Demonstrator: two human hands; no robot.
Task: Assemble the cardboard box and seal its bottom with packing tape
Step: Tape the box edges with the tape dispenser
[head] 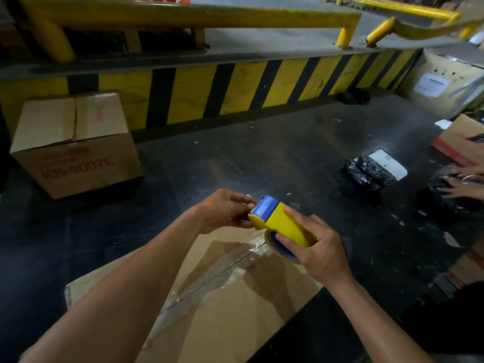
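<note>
Cardboard box [230,305] sits on the dark floor [262,158] directly below both hands, closed flaps facing up. A clear packing tape strip [217,273] runs along the centre seam, from the near-left edge toward the far corner. Tape dispenser [277,218], yellow body with blue front, is held in the air just above the box's far corner, not touching the cardboard. Right hand [319,250] grips the dispenser from the rear, fingers wrapped over the yellow body and round the tape roll [271,241] beneath it. Left hand [222,210] is at the dispenser's front, fingers curled and pinching at the toothed edge; cannot tell whether the loose tape end is between the fingertips. Second box [76,148], printed KB-9007E, stands well apart at far left against the yellow-black striped wall [235,87]. Black wrapped parcels [369,172] lie to the right; another person's hands [461,187] rest on one at the right edge
</note>
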